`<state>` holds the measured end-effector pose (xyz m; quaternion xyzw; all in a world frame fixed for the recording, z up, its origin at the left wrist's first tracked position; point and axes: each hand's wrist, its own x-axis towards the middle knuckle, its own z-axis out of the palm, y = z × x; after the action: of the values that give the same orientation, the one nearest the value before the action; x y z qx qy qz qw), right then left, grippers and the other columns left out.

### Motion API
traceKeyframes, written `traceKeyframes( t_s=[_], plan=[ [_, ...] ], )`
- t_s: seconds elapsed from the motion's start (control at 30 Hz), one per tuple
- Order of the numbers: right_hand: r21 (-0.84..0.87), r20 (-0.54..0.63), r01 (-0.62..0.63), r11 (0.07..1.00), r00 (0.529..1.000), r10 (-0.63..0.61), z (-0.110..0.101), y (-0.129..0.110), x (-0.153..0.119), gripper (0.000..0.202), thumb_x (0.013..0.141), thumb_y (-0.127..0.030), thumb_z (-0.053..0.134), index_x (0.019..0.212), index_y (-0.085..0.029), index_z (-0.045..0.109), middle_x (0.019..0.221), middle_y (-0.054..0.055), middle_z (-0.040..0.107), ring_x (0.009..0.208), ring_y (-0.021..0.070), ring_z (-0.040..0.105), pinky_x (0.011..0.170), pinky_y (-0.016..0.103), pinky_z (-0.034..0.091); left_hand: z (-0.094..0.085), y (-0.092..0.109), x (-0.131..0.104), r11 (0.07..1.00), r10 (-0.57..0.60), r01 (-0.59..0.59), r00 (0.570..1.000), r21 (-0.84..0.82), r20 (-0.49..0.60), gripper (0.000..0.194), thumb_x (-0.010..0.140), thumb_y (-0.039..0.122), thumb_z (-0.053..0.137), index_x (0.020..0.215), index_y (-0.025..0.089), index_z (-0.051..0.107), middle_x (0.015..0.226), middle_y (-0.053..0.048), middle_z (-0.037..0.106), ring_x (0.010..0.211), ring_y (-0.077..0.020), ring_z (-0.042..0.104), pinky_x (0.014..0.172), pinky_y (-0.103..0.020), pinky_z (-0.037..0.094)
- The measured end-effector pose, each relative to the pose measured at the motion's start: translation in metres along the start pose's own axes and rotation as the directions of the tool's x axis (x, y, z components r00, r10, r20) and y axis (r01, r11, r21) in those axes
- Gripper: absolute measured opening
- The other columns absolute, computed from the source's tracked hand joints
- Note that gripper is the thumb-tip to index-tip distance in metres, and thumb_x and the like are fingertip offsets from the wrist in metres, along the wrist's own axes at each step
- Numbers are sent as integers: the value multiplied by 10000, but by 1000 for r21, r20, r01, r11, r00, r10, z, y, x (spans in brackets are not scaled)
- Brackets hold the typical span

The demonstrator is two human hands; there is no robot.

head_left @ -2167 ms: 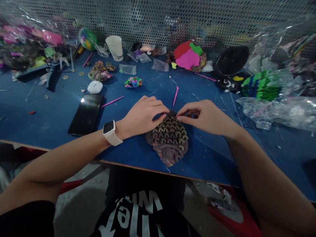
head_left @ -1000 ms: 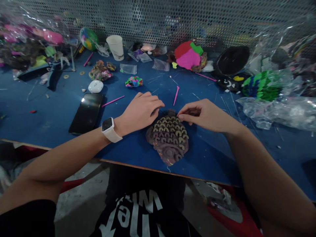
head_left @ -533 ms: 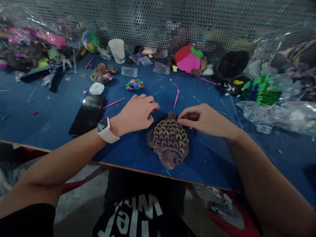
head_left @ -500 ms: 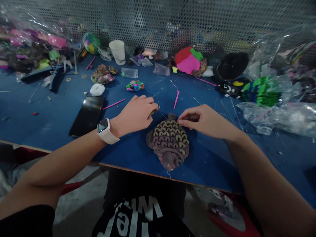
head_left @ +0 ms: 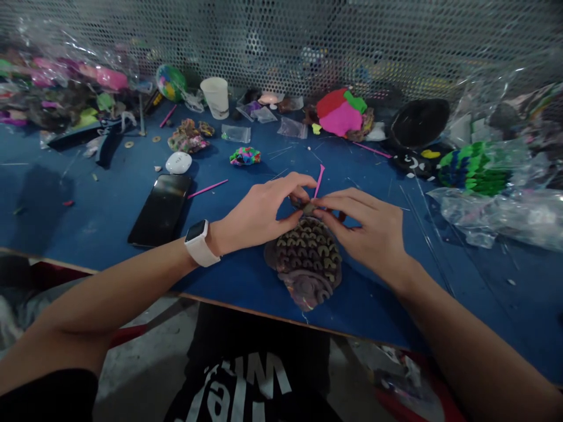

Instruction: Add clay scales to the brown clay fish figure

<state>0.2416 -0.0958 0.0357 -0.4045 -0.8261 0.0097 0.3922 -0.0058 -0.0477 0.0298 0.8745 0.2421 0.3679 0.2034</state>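
A brown clay fish (head_left: pixel 305 264) lies on the blue table, its body covered with rows of small curved scales in olive clay. Above its far end both hands meet around a small lump of olive clay (head_left: pixel 308 208). My left hand (head_left: pixel 268 208), with a pale watch on the wrist, is closed on the lump between thumb and fingers. My right hand (head_left: pixel 367 225) pinches the same lump from the other side with its fingertips. Just behind the hands lies a pink modelling tool (head_left: pixel 319 180). The fish's far tip is partly hidden by the fingers.
To the left lie a black phone (head_left: pixel 162 210), a white earbud case (head_left: pixel 178 162) and a pink stick (head_left: pixel 208 189). A paper cup (head_left: pixel 215 98), colourful clay pieces (head_left: pixel 341 112) and a black bowl (head_left: pixel 420 122) stand along the perforated panel. Plastic wrap (head_left: pixel 501 214) lies right.
My left hand has moved right, bringing the clay lump over the fish's far end. My right hand has lifted off the scales and joined it at the lump.
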Motion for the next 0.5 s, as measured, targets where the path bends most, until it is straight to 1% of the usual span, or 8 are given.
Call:
traceKeyframes(
  t_s=[0.1, 0.2, 0.33, 0.43, 0.5],
  plan=[
    [15, -11, 12, 1000, 1000, -12, 3, 2, -2, 175, 1070, -141, 765, 1151, -278, 836, 1104, 40, 897, 922, 210, 857, 773, 320, 676, 0, 4, 0, 997, 3, -4, 1000, -73, -8, 392, 1061, 205, 689, 1448, 210, 629, 1223, -62, 818, 1115, -182, 833, 997, -297, 667],
    [17, -22, 33, 999, 999, -33, 4, 2, -3, 149, 1070, -162, 774, 1137, -282, 831, 1086, 35, 896, 885, 201, 852, 736, 311, 671, 0, 6, 0, 992, -17, 15, 1000, -124, -20, 405, 1048, 255, 756, 1434, 201, 647, 1186, -52, 829, 1091, -181, 836, 995, -289, 665],
    [-49, -32, 74, 996, 997, -75, 4, -1, -3, 157, 1078, -158, 746, 1138, -285, 818, 1051, 22, 893, 855, 188, 845, 700, 300, 650, 2, 5, 1, 984, -77, 72, 997, -164, -23, 384, 1073, 339, 794, 1416, 218, 673, 1145, -39, 852, 1082, -186, 850, 993, -292, 665],
    [-92, -46, 116, 989, 992, -120, 2, 0, -4, 202, 1064, -157, 769, 1202, -297, 817, 1070, 18, 896, 866, 183, 849, 689, 283, 639, 2, 4, 1, 971, -120, 114, 993, -213, -16, 444, 1070, 447, 813, 1433, 233, 674, 1094, -37, 861, 1093, -211, 859, 1004, -323, 675],
    [-107, -52, 126, 986, 990, -132, 2, 3, -6, 207, 1057, -160, 783, 1192, -310, 827, 1066, 10, 896, 867, 174, 850, 693, 269, 635, 2, 5, 1, 962, -129, 121, 992, -246, -13, 454, 1067, 466, 816, 1434, 238, 675, 1076, -38, 860, 1079, -216, 862, 995, -331, 680]
  ],
)
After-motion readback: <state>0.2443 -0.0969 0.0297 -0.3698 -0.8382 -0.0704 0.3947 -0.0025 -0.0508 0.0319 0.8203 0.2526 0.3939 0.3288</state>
